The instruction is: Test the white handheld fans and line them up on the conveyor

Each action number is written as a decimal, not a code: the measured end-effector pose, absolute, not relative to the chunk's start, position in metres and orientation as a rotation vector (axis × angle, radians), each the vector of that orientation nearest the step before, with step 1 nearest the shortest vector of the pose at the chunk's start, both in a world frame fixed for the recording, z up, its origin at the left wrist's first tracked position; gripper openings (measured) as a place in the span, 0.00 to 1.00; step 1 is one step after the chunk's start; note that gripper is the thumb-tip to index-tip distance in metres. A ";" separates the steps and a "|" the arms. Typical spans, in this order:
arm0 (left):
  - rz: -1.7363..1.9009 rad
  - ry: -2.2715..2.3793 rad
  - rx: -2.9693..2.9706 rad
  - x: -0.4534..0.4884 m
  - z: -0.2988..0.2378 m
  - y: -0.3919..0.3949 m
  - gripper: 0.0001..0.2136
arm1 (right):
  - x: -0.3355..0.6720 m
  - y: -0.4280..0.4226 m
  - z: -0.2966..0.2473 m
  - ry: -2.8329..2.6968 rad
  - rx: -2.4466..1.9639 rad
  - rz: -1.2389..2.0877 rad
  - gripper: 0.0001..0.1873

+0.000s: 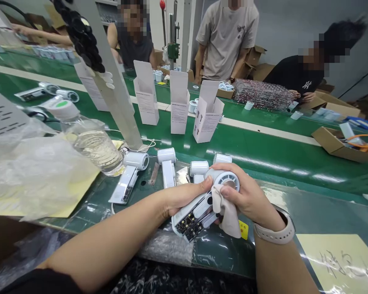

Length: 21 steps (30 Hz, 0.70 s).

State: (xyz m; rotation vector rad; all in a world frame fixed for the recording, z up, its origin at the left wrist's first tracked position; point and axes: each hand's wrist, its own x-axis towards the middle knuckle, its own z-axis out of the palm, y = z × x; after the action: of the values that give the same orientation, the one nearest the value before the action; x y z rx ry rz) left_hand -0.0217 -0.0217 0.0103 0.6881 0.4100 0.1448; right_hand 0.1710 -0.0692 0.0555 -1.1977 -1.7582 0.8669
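My left hand [184, 198] and my right hand [245, 196] both grip a white handheld fan-like device [196, 212] above the dark green mat. Its round vented head sits under my right fingers, and its open body shows black circuit parts. My right hand also presses a beige cloth [226, 212] against the device. Several similar white devices [167, 165] stand or lie just beyond my hands, and one [131, 175] lies to the left. A narrow metal strip [154, 173] rests between two of them.
A water bottle [95, 145] and crumpled clear plastic [33, 171] lie on the left. Several open white cartons [179, 102] stand on a green conveyor belt [263, 151] ahead. A cardboard tray [340, 143] sits at right. Several co-workers [227, 41] work beyond the belt.
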 end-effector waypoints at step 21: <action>0.863 0.290 0.743 -0.039 0.047 0.005 0.33 | 0.138 -0.057 0.020 -1.320 -1.546 0.425 0.15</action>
State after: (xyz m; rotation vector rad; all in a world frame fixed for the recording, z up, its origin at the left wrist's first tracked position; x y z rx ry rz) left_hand -0.0387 0.0048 0.0472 0.7431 0.2902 0.8635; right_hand 0.1380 -0.0575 0.0200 -1.5463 -1.3201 0.4254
